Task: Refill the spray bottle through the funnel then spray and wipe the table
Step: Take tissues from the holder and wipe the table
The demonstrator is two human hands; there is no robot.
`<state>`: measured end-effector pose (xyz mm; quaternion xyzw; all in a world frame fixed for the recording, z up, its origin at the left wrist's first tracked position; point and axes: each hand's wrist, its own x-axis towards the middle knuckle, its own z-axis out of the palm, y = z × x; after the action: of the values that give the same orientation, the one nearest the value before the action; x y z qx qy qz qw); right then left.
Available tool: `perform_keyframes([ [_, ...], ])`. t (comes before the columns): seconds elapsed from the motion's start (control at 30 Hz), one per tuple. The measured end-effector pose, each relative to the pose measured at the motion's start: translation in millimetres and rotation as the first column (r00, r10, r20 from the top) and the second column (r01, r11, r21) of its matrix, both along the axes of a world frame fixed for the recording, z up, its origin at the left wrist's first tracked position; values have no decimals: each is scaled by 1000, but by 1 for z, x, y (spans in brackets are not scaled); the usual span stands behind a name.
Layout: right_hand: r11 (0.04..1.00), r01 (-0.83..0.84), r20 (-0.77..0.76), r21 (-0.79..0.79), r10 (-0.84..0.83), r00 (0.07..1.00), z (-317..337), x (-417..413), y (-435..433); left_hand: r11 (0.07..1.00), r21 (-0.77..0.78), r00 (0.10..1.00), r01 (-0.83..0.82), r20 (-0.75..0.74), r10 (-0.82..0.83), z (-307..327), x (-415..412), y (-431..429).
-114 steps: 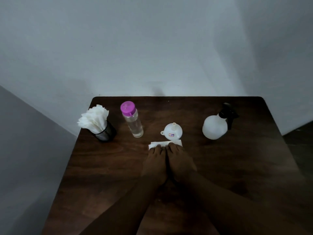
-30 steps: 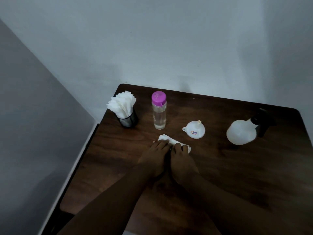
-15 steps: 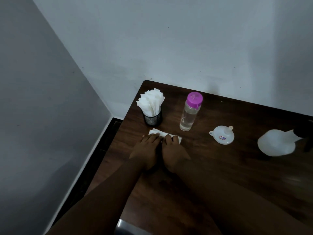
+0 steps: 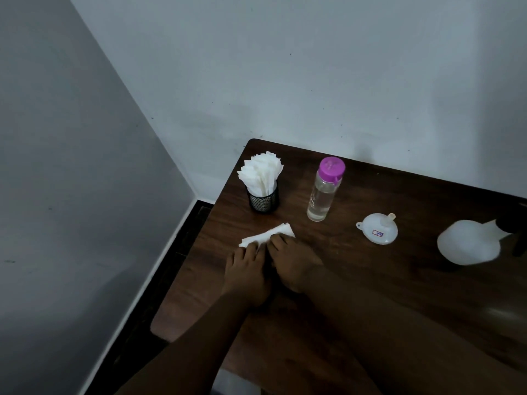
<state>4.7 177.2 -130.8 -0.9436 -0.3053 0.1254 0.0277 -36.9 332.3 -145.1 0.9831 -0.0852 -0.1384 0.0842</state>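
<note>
Wiping looks to be the step in hand: both hands lie side by side at the centre-left of the frame, the left hand (image 4: 246, 276) and the right hand (image 4: 293, 265) pressing a folded white tissue (image 4: 281, 230) flat onto the dark wooden table (image 4: 370, 286). Their fingers are laid out over the tissue rather than curled round it, so neither hand clamps anything; the paper is held only by downward pressure. The tissue sits near the table's left edge, just below the black mesh cup of napkins (image 4: 263, 199) and the clear bottle with the purple cap (image 4: 323, 192). The funnel (image 4: 377, 228) rests mouth-down further right, apart from the spray bottle (image 4: 467, 242), which is at the right edge of the frame with its black head partly cut off. How full it is cannot be told, nor whether the surface is wet. Judging by this layout, filling and spraying seem finished. The next move probably calls for sliding the tissue under even pressure across the unwiped wood toward the lower right, steering short of the cup and capped bottle so neither gets knocked.
</note>
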Motion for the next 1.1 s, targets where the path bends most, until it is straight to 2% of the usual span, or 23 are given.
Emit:
perform_keyframes([
  [0.2,999,-50,26,10,50,998,0,-16,-38,1000,-20,999,-4,-33,3,4,-19,-35],
  [0.77,999,53,-10,-2,-53,999,-3,-71,-180,990,-55,992,130,9,-130,14,-60,-170],
  [1.1,987,118,-23,-113,-121,992,2,-97,-255,973,-64,974,223,-27,-225,18,-73,-245],
])
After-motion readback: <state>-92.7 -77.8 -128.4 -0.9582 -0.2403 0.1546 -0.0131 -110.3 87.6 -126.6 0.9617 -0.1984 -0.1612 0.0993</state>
